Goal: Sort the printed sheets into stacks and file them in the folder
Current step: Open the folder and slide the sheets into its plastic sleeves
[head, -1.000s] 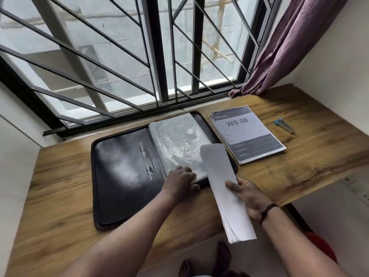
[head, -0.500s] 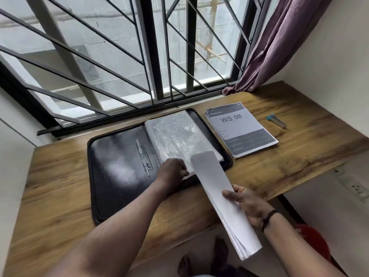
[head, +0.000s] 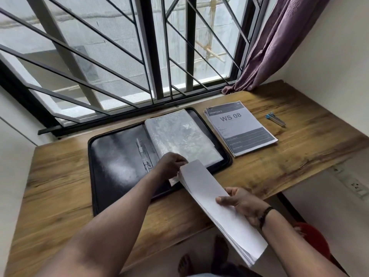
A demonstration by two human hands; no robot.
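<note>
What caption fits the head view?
Right hand holds a sheaf of sheets over the open folder; left hand pinches its top edge.

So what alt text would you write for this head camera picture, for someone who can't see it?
A person's right hand holds a sheaf of white sheets while the left hand pinches its top end over an open black folder with clear sleeves on a wooden desk by a barred window; a printed stack marked WS 08 lies beside it.

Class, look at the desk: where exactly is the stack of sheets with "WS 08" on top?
In the head view, the WS 08 stack lies flat on the wooden desk, right of the open black folder, with a small blue-capped pen-like item further right.
</note>
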